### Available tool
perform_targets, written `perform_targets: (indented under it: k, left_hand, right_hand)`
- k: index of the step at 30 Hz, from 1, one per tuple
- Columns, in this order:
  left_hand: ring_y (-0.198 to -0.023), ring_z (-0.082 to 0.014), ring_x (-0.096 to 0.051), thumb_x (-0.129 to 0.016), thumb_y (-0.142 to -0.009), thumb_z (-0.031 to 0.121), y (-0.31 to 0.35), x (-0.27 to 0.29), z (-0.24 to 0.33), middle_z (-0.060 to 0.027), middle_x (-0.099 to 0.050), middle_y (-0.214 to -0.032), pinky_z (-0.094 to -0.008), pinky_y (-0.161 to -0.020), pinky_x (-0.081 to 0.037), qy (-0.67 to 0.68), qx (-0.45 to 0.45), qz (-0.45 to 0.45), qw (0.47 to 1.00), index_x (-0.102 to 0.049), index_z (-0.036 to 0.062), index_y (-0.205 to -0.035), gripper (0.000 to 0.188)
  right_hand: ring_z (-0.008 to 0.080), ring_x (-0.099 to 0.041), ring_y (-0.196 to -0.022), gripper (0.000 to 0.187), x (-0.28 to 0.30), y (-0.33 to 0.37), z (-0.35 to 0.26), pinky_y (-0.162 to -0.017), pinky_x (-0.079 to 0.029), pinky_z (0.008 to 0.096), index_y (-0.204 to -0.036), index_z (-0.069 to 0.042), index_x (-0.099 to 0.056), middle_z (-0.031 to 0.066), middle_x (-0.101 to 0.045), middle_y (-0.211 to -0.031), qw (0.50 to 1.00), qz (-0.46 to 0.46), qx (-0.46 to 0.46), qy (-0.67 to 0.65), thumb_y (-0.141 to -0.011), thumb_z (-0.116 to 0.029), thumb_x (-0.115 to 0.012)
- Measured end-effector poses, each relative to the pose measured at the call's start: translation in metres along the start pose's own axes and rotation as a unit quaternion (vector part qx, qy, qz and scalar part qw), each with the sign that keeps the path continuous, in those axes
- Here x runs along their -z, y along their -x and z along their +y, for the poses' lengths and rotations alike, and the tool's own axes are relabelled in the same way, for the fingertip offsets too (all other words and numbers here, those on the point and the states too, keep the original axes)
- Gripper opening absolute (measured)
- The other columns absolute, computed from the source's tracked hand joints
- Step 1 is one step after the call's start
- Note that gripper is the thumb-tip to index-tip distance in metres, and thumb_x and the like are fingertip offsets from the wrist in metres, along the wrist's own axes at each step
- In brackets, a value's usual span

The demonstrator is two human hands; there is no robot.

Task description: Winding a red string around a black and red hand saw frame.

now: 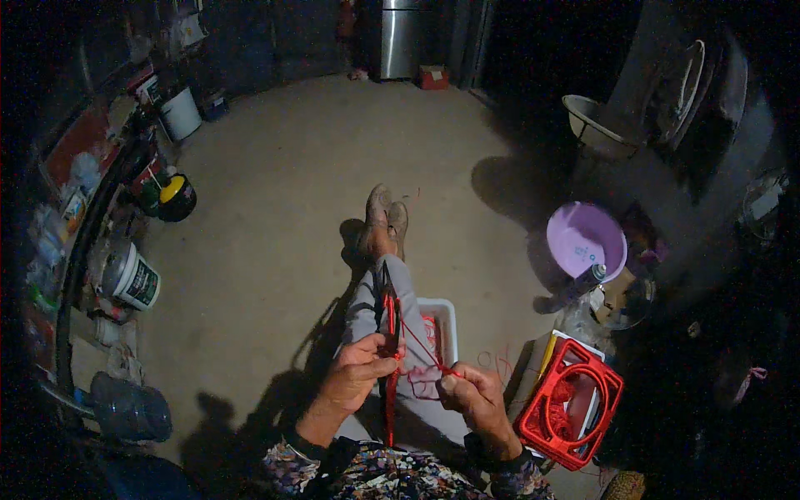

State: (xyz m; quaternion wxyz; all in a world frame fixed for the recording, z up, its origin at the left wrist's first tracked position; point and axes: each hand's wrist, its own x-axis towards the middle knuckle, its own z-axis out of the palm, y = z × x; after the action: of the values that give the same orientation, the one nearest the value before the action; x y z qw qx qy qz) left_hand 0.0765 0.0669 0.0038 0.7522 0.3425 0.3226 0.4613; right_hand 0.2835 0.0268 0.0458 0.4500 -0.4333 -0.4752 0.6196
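My left hand [360, 375] pinches a long, narrow dark piece with red cord or trim along it [391, 333], held lengthwise over my lap. What exactly this piece is, I cannot make out. Closed to the right, my right hand [477, 398] grips a thin red cord [423, 346]. The cord runs taut and slanting from the upper part of the dark piece to my fingers. Between and beyond my hands, some pinkish-red material [423, 382] lies on my grey trousers. A white plastic bin [451, 321] with red material inside stands by my right leg.
On the right, a red plastic frame [533, 410] with a round opening lies on a box, near a purple basin [617, 242] and a spray can [588, 279]. White buckets [137, 279], a yellow-lidded black pot [177, 198] and a clear water jug [133, 408] line the left side.
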Motion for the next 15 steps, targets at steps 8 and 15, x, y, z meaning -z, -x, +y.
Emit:
perform_targets:
  k: [8,15]
  left_hand:
    - [-0.081,-0.0148,-0.059,-0.062,-0.084,0.012,0.004,0.002,-0.002,-0.0075,-0.062,-0.093,-0.0269,-0.075,-0.045,-0.003,-0.044,0.001,0.999,-0.055,-0.0013,-0.110,0.030]
    - [-0.076,-0.0139,-0.060,-0.057,-0.088,0.019,0.008,0.005,0.004,-0.0054,-0.062,-0.093,-0.0210,-0.052,-0.041,-0.030,0.022,-0.014,0.999,-0.049,0.0017,-0.122,0.039]
  right_hand:
    - [0.0096,-0.041,-0.051,0.028,0.003,0.052,-0.035,-0.049,-0.033,0.0266,-0.062,0.000,-0.051,0.0017,-0.044,-0.053,0.978,-0.132,0.116,0.114,-0.077,-0.023,-0.052]
    - [0.0103,-0.043,-0.044,0.046,-0.006,0.085,-0.021,-0.043,-0.032,0.0272,-0.062,-0.002,-0.051,0.0026,-0.045,-0.051,0.987,-0.114,0.025,0.114,-0.086,-0.041,-0.050]
